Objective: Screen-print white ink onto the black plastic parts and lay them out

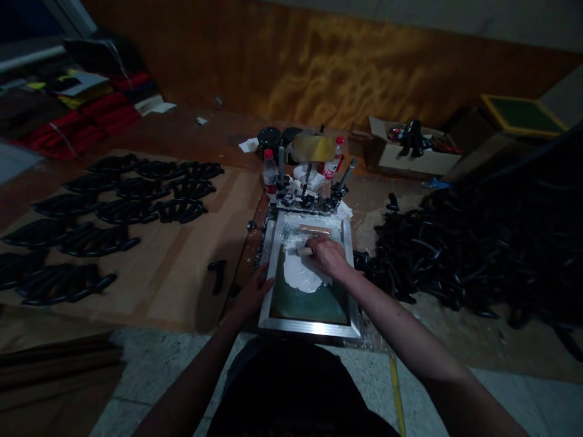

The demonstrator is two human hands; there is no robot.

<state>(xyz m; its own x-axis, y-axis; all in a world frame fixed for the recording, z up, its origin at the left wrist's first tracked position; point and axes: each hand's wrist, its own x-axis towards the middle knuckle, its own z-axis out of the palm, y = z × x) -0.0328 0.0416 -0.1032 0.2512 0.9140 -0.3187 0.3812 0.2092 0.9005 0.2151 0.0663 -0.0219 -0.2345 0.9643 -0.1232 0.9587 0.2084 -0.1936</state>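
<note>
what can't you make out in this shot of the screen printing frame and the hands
- Head view, right hand: covers most of the scraper it grips.
- Head view, white ink: hides the pattern on the screen frame.
- Head view, left hand: dark; its fingers blend with the frame edge.
- Head view, pile of black parts: too dim to identify.

Free cardboard (182,267) L of screen frame (310,328); black parts pile (464,243) blocks R; bottles (269,173), clamps (310,197) behind.
</note>
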